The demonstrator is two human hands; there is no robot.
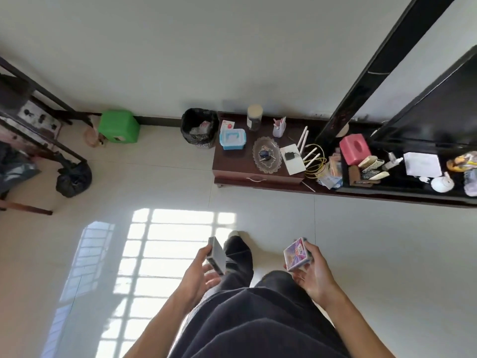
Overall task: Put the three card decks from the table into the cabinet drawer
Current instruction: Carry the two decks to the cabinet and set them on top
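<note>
My left hand (200,273) grips a grey card deck (216,255), held edge-up in front of my legs. A purple and pink card deck (296,254) rests in my right hand (313,276); a second deck may be stacked under it, but I cannot tell. Ahead stands the low dark wooden cabinet (232,161), and its drawer (256,180), which has a pale curved handle, is closed. Both hands hang over bare floor, well short of the cabinet.
On the cabinet top sit a blue plastic box (232,139), a glass dish (266,155), a white router (294,158), a jar (254,117) and a pink tissue box (355,149). A black bin (199,127) and a green stool (119,126) stand left of it.
</note>
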